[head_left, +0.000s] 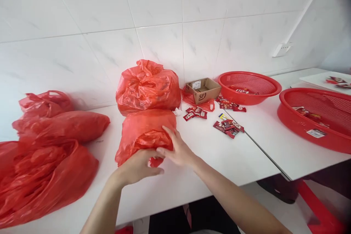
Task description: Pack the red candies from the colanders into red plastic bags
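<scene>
A full red plastic bag [149,122] lies on the white table in front of me, its crumpled mouth turned towards me. My left hand [138,166] is at that mouth, fingers bent over the gathered plastic and thumb pointing right below. A bit of red shows between thumb and fingers; the fingertips are partly hidden. My right hand [178,150] rests against the bag's right side, index finger stretched along the plastic and thumb apart, close to the left fingertips. Behind stands a larger tied red bag [149,87].
More red bags [63,126] lie at the left, one large and loose [52,179]. Small red packets [229,128] are at the right, near an open cardboard box [203,97]. Two red baskets [251,98] hold packets. A seam [260,148] divides the tables.
</scene>
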A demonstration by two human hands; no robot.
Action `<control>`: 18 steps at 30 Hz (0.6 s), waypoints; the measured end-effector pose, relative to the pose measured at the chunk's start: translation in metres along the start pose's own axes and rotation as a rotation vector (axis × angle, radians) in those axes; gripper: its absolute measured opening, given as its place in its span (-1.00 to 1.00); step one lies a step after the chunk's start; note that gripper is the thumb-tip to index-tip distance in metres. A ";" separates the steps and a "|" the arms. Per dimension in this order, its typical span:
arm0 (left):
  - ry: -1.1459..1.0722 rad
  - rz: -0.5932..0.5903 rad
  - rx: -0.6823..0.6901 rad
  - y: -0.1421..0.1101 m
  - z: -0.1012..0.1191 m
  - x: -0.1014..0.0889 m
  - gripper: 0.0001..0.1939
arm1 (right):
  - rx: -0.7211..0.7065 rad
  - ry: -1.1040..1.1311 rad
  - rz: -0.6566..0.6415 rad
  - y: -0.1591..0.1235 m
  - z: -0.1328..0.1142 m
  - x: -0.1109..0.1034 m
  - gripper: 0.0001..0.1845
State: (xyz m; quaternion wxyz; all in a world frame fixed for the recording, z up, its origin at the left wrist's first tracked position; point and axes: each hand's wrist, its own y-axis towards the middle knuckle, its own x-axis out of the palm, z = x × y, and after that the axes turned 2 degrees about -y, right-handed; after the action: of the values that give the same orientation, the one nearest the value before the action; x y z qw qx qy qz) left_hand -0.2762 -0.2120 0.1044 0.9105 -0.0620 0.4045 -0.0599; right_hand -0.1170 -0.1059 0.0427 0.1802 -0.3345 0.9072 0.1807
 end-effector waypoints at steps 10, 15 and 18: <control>-1.210 1.290 0.443 -0.066 -0.010 -0.064 -0.89 | -0.020 -0.174 0.148 0.066 -0.012 0.008 -0.49; -1.269 1.210 0.663 -0.065 0.005 -0.067 -0.90 | -0.338 -0.198 0.049 0.071 -0.040 0.053 -0.08; -1.364 1.114 0.521 -0.051 -0.010 -0.062 -0.97 | -0.562 -0.269 -0.076 0.074 -0.045 0.077 -0.12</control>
State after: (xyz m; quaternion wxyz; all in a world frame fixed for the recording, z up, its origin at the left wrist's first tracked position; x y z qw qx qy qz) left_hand -0.3278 -0.2529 0.1507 0.8345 0.3270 -0.2752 0.3477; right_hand -0.2305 -0.1157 0.0631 0.2057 -0.3780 0.7766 0.4600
